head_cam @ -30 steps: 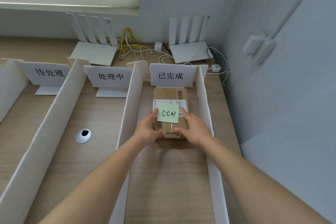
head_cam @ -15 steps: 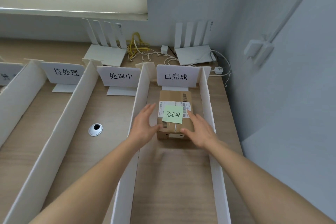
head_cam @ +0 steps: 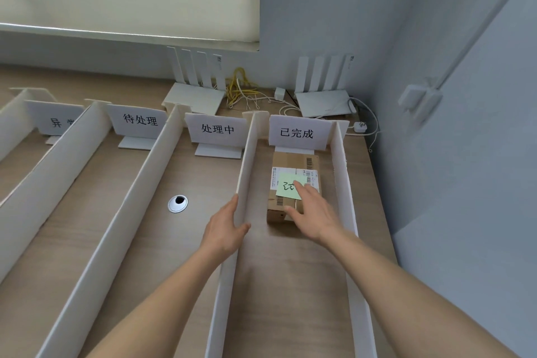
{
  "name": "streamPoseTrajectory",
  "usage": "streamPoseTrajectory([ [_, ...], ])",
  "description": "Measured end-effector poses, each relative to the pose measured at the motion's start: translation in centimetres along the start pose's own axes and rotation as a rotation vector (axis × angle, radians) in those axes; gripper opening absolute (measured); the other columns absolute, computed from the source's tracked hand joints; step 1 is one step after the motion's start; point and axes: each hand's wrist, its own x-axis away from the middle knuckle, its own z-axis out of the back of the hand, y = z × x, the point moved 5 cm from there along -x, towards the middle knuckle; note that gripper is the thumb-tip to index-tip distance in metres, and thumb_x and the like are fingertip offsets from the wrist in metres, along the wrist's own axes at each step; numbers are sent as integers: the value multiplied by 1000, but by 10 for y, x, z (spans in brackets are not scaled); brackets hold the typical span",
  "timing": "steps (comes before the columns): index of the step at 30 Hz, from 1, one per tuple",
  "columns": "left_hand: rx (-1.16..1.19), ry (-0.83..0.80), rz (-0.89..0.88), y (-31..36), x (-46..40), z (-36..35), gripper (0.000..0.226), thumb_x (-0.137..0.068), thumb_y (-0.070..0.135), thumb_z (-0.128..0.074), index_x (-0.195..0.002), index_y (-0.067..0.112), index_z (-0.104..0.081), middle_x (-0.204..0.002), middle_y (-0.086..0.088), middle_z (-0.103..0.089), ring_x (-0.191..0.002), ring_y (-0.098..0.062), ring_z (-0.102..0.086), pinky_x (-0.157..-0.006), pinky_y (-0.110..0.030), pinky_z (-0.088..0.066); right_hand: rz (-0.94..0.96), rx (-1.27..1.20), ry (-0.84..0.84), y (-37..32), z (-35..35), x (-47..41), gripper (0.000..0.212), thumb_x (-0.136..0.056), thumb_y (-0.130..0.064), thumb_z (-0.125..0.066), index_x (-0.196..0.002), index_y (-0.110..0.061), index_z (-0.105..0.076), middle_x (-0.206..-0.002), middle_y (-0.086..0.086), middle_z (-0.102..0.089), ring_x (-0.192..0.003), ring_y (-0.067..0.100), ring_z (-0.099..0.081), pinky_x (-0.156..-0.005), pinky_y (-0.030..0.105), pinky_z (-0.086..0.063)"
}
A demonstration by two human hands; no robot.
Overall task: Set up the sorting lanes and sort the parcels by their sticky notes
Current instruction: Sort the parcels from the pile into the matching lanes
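Between white dividers [head_cam: 247, 171], parcel [head_cam: 286, 183] under flat-fingered right hand [head_cam: 312, 211]; left hand [head_cam: 225, 229], fingers straight, straddles one divider

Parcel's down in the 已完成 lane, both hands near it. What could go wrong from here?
1. The left hand straddles the thin white divider; pulling away could knock it sideways and narrow a lane.
2. The right hand has fingers on the green sticky note; lifting off may peel or shift it on the parcel.
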Motion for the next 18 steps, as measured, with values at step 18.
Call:
streamPoseTrajectory([
  [18,0,7,-67,7,6,-3,76,-93,22,-62,-156,24,-21,-158,0,-32,-145,-18,-30,-115,-30,-28,-15,26,-13,-1,-1,20,72,-102,-47,-50,-162,-29,-12,-168,1,-16,-150,30,-28,-118,44,-33],
])
